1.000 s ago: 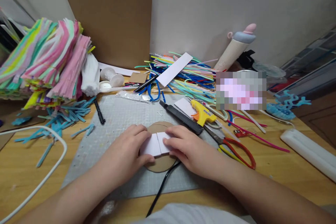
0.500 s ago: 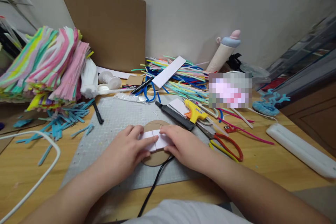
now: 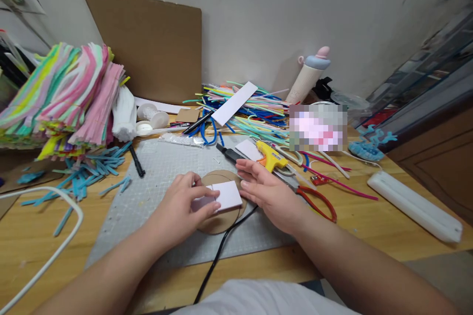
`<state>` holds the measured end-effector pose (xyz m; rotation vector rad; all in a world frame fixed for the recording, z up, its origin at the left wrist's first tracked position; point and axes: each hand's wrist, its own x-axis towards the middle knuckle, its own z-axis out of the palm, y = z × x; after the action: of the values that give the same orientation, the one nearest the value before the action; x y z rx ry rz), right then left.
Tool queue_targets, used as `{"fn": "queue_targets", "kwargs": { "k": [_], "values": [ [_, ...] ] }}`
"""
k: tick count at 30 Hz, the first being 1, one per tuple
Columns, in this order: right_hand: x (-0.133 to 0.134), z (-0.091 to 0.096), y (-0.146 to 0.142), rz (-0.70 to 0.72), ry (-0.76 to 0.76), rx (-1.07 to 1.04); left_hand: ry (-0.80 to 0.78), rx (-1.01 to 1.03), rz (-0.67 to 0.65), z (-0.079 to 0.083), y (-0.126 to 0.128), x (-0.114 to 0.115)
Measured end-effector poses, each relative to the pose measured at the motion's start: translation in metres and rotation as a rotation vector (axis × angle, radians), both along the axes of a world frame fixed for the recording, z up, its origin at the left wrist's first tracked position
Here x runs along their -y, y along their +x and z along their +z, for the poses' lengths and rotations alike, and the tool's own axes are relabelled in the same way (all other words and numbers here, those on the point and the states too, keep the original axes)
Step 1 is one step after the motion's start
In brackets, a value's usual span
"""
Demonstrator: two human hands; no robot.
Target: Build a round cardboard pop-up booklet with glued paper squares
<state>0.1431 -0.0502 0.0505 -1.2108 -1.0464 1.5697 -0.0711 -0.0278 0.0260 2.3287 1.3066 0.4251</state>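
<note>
Over a round cardboard disc (image 3: 218, 225) on the grey cutting mat (image 3: 158, 248) are two white card pieces, edge to edge. My left hand (image 3: 184, 202) pinches the left piece near the seam, covering much of it. The right white card piece (image 3: 228, 195) shows almost whole. My right hand (image 3: 269, 194) is just right of it, fingers apart and holding nothing. Behind that hand lie a yellow glue gun (image 3: 271, 156) and the black tool (image 3: 229, 153), partly covered. Red-handled scissors (image 3: 318, 202) lie beyond the right wrist.
Bundled pipe cleaners (image 3: 74, 93) pile up at the left, with blue cut pieces (image 3: 83, 174) before them. A cardboard sheet (image 3: 155, 49) leans on the wall. A black cable (image 3: 212, 268) crosses the mat's front edge. At the right lies a long white case (image 3: 414, 206).
My right hand has let go of the white card and moved right, its fingers opening. My left hand keeps its hold, thumb now nearer the seam. The view has shifted slightly.
</note>
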Motion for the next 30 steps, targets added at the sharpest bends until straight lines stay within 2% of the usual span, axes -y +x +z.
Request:
{"fn": "queue_targets", "kwargs": {
  "k": [3,9,14,20,22,25,27,30],
  "values": [
    [0.001,0.001,-0.003,-0.025,-0.018,-0.025,0.057,0.005,0.166,-0.007,0.013,-0.006],
    [0.001,-0.001,-0.006,-0.057,-0.057,-0.094,0.065,-0.158,0.339,-0.004,0.02,-0.011],
    [0.001,-0.001,-0.01,-0.16,-0.088,-0.179,-0.007,-0.156,0.323,-0.005,0.016,-0.011],
    [0.002,-0.002,-0.011,-0.12,-0.046,-0.181,-0.073,-0.061,0.293,0.0,0.012,-0.009],
    [0.001,-0.005,-0.01,-0.102,0.012,-0.11,-0.117,0.023,0.285,0.004,0.009,-0.006],
    [0.002,-0.01,-0.01,-0.088,0.087,-0.002,-0.278,0.229,0.283,0.01,0.006,-0.001],
    [0.004,-0.011,-0.011,-0.021,0.048,-0.053,-0.369,0.405,0.3,0.013,0.007,0.003],
    [0.007,-0.01,-0.017,0.095,-0.029,-0.214,-0.399,0.72,0.369,0.015,0.016,0.007]
  ]
}}
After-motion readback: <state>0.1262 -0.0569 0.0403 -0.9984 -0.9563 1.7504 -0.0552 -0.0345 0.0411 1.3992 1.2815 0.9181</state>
